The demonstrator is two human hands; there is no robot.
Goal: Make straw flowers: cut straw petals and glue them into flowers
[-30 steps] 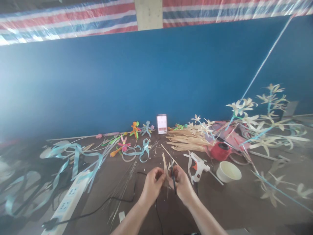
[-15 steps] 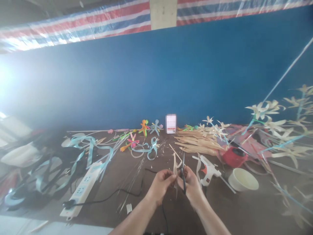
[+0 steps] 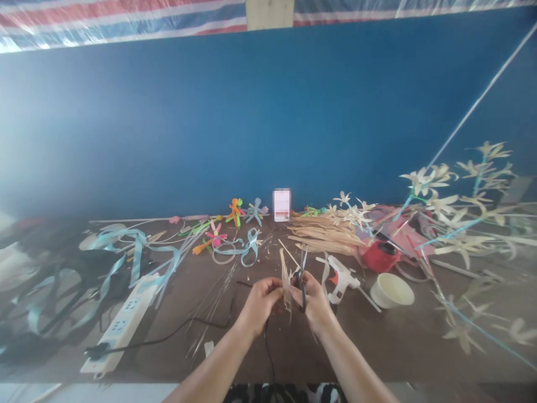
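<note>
Between finger and thumb, my left hand (image 3: pixel 265 299) pinches a strip of dried husk (image 3: pixel 285 274), pale and curled, which stands up from the fingertips. My right hand (image 3: pixel 312 299) is closed around a pair of scissors (image 3: pixel 304 280) with dark handles, blades pointing away from me and slightly apart. Both hands are close together over the brown table, and the right fingertips are near or touching the husk. Just right of the scissors lies a white glue gun (image 3: pixel 342 280) with an orange trigger. Behind the hands is a pile of dried husk strips (image 3: pixel 323 234).
At left are a white power strip (image 3: pixel 119 327) with a black plug and loose blue ribbon (image 3: pixel 136 252). Colourful pipe-cleaner figures (image 3: pixel 235 212) and a phone-like screen (image 3: pixel 281 205) stand along the blue wall. A cream bowl (image 3: pixel 392 291), red container (image 3: pixel 381 256) and husk flowers (image 3: pixel 432 179) are at right.
The camera view has shifted, so the table's things appear further left and a little higher. Both hands keep their holds; the scissor blades look more parted.
</note>
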